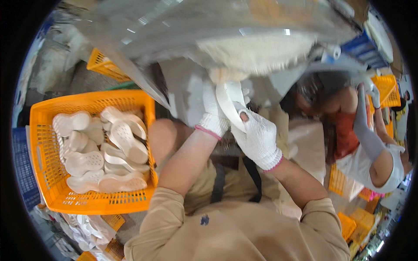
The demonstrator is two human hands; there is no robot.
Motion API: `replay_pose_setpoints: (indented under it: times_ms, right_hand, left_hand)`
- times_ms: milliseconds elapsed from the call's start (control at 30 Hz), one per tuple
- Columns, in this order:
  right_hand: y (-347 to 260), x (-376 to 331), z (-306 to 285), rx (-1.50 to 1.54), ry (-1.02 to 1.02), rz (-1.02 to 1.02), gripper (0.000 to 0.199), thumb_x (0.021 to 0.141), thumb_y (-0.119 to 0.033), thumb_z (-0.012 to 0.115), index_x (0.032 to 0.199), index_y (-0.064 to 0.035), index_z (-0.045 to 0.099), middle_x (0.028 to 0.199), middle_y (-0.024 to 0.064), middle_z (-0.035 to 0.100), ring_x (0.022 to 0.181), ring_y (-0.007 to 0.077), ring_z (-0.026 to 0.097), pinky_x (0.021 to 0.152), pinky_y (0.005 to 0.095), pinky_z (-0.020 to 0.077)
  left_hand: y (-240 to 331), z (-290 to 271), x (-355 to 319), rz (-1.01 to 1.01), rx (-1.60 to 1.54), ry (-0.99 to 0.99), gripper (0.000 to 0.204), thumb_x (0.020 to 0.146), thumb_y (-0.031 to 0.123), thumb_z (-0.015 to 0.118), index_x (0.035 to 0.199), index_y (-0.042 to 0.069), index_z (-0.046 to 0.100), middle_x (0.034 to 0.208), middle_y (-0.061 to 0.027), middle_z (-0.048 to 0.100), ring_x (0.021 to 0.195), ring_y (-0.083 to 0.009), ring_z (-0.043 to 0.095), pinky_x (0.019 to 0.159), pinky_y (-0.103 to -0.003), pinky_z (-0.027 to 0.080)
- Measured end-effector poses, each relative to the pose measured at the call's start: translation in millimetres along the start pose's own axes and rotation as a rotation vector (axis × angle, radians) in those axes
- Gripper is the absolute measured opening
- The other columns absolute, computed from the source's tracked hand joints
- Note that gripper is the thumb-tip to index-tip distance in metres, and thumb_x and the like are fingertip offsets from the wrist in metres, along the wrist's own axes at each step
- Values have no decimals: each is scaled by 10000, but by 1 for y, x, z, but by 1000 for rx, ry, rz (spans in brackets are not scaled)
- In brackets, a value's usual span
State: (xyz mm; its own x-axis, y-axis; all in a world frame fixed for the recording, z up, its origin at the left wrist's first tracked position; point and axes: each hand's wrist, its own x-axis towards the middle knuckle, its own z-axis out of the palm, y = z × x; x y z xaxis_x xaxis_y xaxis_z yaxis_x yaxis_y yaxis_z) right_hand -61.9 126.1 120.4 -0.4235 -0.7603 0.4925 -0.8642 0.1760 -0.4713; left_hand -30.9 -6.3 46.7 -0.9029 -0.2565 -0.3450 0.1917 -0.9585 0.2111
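Note:
A white curved shoe-sole-shaped piece [226,105] is held between my two hands, its far end up against a pale, fuzzy wheel-like part [261,54] of a machine. My left hand [213,114], in a white knit glove with a pink cuff, is closed on the piece's left side; its fingertips are partly hidden. Gloved the same way, my right hand [259,138] grips the near end from the right. The right thumb pokes bare through a hole in the glove and presses on the piece.
An orange basket [45,172] full of similar white sole pieces [126,141], some with small holes, stands at my left. The grey machine hood [174,26] spans the far side. Right of me sits a co-worker [370,152] in white and red. More orange crates [359,222] stand at right.

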Motion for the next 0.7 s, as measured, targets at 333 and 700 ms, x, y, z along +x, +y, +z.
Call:
replay_pose_setpoints:
  times_ms: [333, 700]
  right_hand:
    - [12, 2, 24, -166, -129, 151, 187, 913, -262, 769, 989, -95, 735, 749, 135, 707, 706, 329, 737, 633, 403, 577]
    - [12, 39, 36, -248, -192, 122, 335, 912, -385, 729, 1145, -149, 778, 767, 161, 692, 725, 338, 725, 654, 459, 567]
  left_hand:
    - [16, -50, 21, 150, 432, 227, 549, 1126, 471, 425, 1242, -6, 671, 1001, -177, 757, 810, -319, 754, 726, -403, 656]
    - [-17, -39, 26, 449, 500, 287, 615, 1108, 597, 435, 1260, 37, 642, 1064, -160, 727, 968, -295, 731, 825, -475, 629]
